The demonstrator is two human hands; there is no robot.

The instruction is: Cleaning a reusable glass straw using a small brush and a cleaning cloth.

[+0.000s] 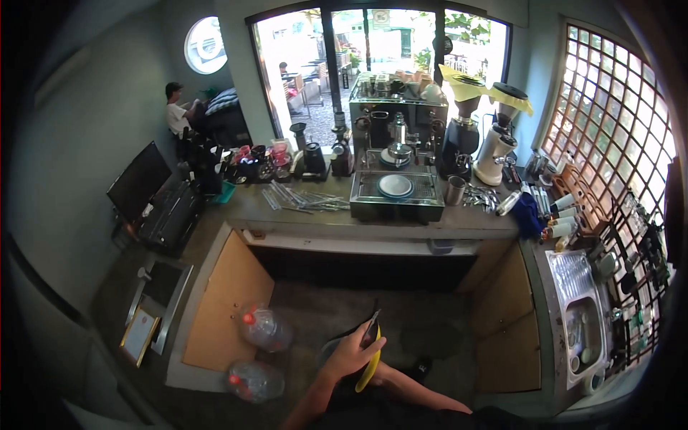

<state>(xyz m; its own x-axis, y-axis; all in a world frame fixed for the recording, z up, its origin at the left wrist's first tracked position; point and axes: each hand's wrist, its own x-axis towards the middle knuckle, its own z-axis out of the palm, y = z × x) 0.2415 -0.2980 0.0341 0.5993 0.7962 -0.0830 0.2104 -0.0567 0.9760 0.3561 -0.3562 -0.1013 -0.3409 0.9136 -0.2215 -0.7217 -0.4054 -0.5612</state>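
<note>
Grey surface (247, 203) wraps around the floor (444, 315); before its long front edge, the left hand (351, 355) grips a slim dark tool (373, 325) beside a curved yellow item (370, 371). Whether the mostly hidden right hand (385, 375) grasps anything, I cannot tell. Best kept steady, tip off the fingers.

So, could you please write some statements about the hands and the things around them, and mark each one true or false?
1. A curved yellow thing is close to the left hand. True.
2. The left hand is empty. False: it holds a dark object with a thin tip.
3. The metal sink is on the picture's left side. False: it is on the right.
4. Two clear bottles are left of the hands. True.
5. The blue cloth lies in the sink. False: it is at the counter's edge.
6. A black screen stands at the left. True.
</note>
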